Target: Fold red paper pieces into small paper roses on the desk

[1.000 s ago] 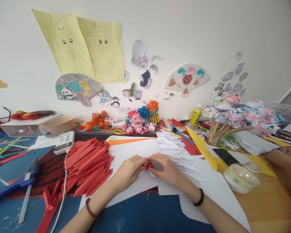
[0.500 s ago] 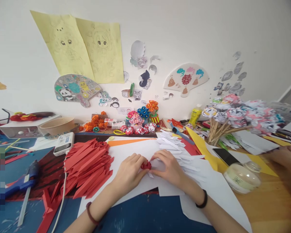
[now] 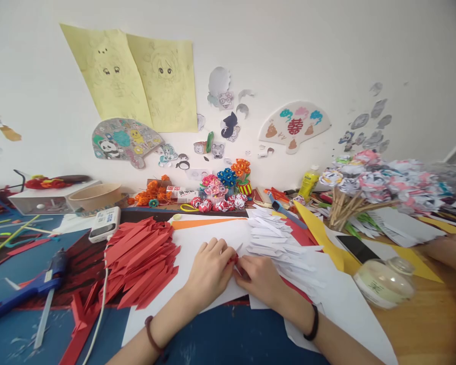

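Over the white sheets (image 3: 222, 225), both my hands meet with fingers pinched together. My left hand (image 3: 210, 267) is closed on a small folded red paper piece (image 3: 234, 258), mostly hidden by the fingers. On its other side, my right hand (image 3: 261, 278) grips the same piece. A white paper tip (image 3: 239, 247) sticks up beside it. A pile of folded red paper strips (image 3: 144, 258) lies to the left of my hands. Many white paper strips (image 3: 279, 243) are stacked to the right.
At left lie a blue glue gun (image 3: 47, 279) and a white device (image 3: 105, 224) with a cable. To the right are a phone (image 3: 355, 249), a clear jar (image 3: 385, 284) and a bunch of paper flowers on sticks (image 3: 365, 182). Another person's hand (image 3: 450, 251) rests at the right edge.
My fingers have closed further around the red paper piece, hiding most of it. The right hand has turned, its fingers curling in and lower. The view has shifted slightly left.
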Action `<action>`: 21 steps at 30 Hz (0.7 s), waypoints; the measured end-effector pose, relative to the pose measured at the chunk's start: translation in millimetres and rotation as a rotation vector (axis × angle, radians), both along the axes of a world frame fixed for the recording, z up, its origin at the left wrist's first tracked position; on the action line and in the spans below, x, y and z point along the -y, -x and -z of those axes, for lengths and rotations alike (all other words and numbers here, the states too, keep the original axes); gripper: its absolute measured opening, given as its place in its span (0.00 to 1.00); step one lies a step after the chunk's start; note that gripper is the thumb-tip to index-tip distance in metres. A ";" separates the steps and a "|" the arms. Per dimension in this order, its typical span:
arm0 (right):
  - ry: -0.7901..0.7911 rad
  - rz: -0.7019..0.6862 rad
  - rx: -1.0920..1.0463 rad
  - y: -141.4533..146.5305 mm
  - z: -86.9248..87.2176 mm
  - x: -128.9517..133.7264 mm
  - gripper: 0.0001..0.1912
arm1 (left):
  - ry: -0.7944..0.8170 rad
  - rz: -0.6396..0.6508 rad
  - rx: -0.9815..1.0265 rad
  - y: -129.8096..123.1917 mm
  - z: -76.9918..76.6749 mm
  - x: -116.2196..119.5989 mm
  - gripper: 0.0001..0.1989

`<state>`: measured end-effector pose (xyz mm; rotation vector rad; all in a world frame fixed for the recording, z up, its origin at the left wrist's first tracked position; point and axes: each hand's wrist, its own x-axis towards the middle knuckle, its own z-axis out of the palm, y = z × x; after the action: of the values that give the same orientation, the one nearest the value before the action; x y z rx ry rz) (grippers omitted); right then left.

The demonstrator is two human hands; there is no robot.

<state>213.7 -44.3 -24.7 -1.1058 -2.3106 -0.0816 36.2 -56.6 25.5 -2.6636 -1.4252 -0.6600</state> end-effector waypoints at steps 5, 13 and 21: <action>0.000 -0.083 -0.020 -1.4 -2.3 -0.2 0.09 | 0.035 -0.059 0.073 -0.3 -4.2 -1.1 0.07; 0.056 -0.175 0.031 -3.4 -7.8 -3.6 0.07 | 0.217 -0.110 0.190 6.6 -23.1 -13.5 0.06; 0.157 -0.201 0.040 -4.1 -10.1 0.1 0.07 | 0.252 -0.143 0.178 8.6 -21.3 -11.4 0.07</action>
<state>217.8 -44.4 -14.6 -0.9460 -2.4850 0.1581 27.7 -45.2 46.7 -2.7053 -1.8404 -0.7673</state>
